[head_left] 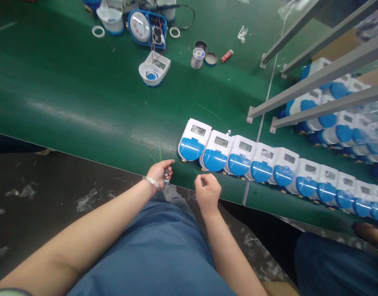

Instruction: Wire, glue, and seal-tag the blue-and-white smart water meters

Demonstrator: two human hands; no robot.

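Hands work at near edge of smooth green bench (68,102). Left hand (160,171), w/ silver bracelet (151,182), is curled around small metal parts (166,174); right hand (207,191) pinches thin green wire (196,170) betw. thumb & forefinger. Just beyond: row of white plastic meters (269,166) w/ rounded glossy blue lids & grey display windows, touching side by side. No legible text.

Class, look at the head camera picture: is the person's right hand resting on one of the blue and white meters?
No. The right hand is at the table's near edge, apart from the row of meters.
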